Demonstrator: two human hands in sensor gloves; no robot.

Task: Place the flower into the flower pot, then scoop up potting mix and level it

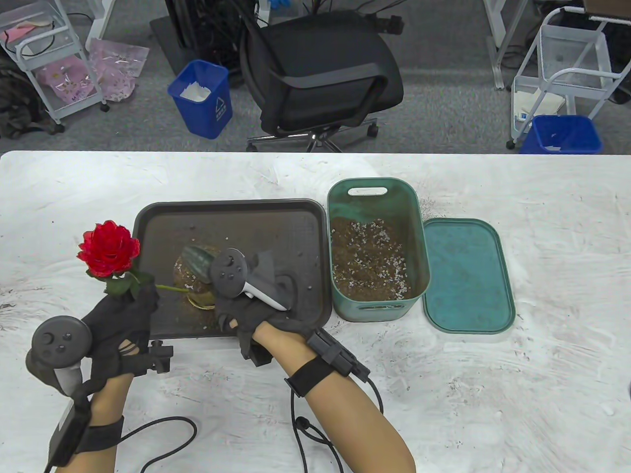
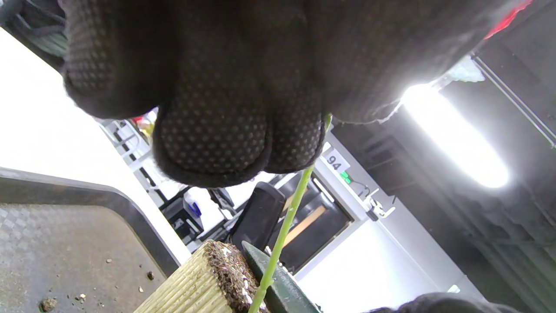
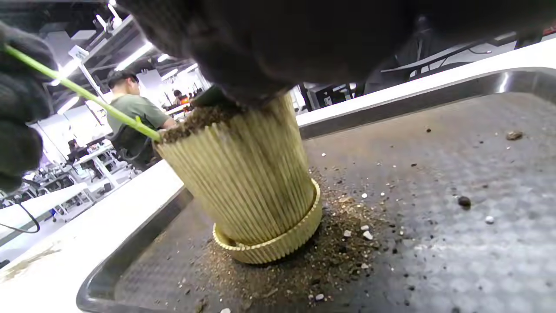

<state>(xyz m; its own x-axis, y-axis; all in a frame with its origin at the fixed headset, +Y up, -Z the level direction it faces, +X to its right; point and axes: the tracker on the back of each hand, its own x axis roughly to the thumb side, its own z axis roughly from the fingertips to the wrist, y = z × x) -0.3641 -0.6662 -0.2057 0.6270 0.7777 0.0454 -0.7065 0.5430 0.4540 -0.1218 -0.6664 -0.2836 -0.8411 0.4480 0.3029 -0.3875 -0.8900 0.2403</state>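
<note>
Red flower (image 1: 108, 248) is leaning toward 9 o'clock, left hand (image 1: 125, 315) fingers (image 2: 213, 143) pinching its stem. Right hand (image 1: 256, 305) is gripping a green scoop (image 1: 197, 260) over the flower pot (image 3: 243, 182); its fingers are hidden.

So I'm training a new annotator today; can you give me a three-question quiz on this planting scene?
1. True or false: the flower's stem reaches into the pot.
2. Which hand holds the flower: A left hand, B right hand?
3. Fill in: the pot stands on the dark ____.

Key: 1 true; 2 A; 3 tray.
</note>
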